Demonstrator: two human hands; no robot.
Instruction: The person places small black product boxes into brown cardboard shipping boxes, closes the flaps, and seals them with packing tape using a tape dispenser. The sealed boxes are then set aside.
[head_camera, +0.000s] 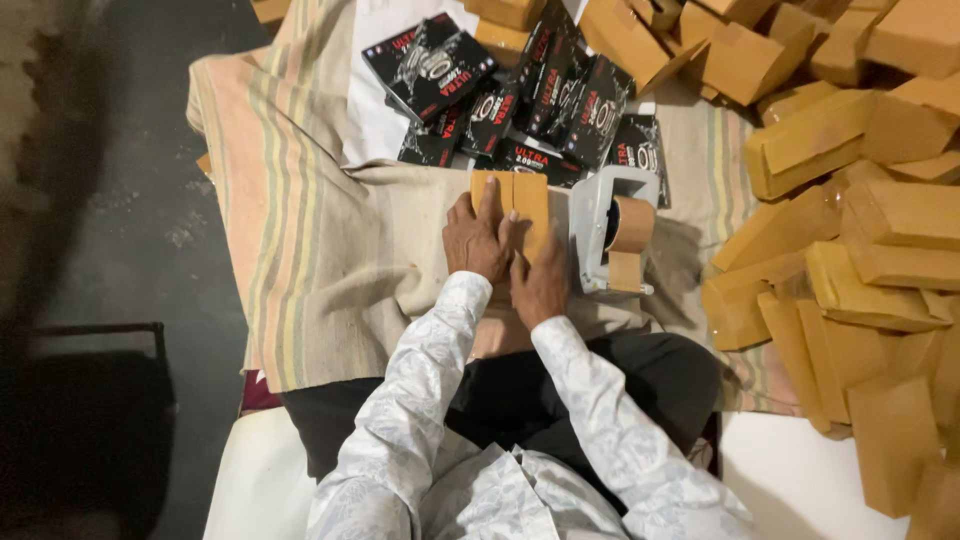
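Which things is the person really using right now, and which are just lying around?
In use:
- left hand and right hand, both pressing on the small brown box
- grey tape dispenser with brown tape, right beside the box

Lying about:
- black printed boxes on the striped cloth
- pile of brown boxes to the right

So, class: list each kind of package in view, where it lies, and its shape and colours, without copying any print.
Black boxes: heaped on the cloth beyond the hands; flat, glossy, red and white print.
Brown boxes: large pile at right; plain oblong cardboard.
Held box: under both hands, beside the grey tape dispenser; brown, oblong.
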